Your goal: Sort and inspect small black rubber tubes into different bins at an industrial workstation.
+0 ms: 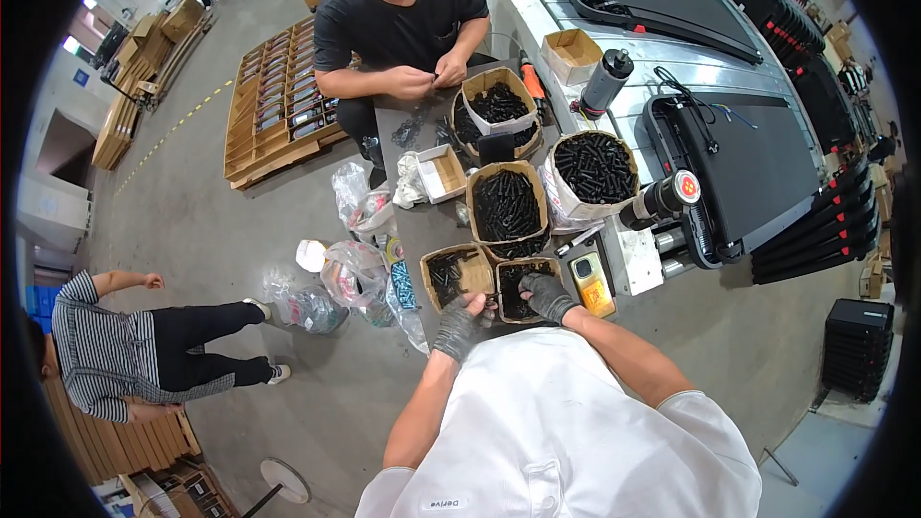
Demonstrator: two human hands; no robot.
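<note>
Small black parts, likely rigid, light and loose, are best pinched singly. They fill 2 cardboard boxes at the desk's (408, 221) near edge. Gloved left hand (459, 324) is curled at the left box (457, 274); right hand (548, 295) rests on the right box (521, 285), fingers bent; contents held can't be told. Little room: boxes crowd close, yellow device (589, 282) just beside.

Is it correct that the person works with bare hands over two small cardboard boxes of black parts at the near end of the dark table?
Not quite: the head view shows both hands in dark grey gloves, not bare. The left hand and right hand are over the two small cardboard boxes of black parts at the near end of the dark table.
</note>
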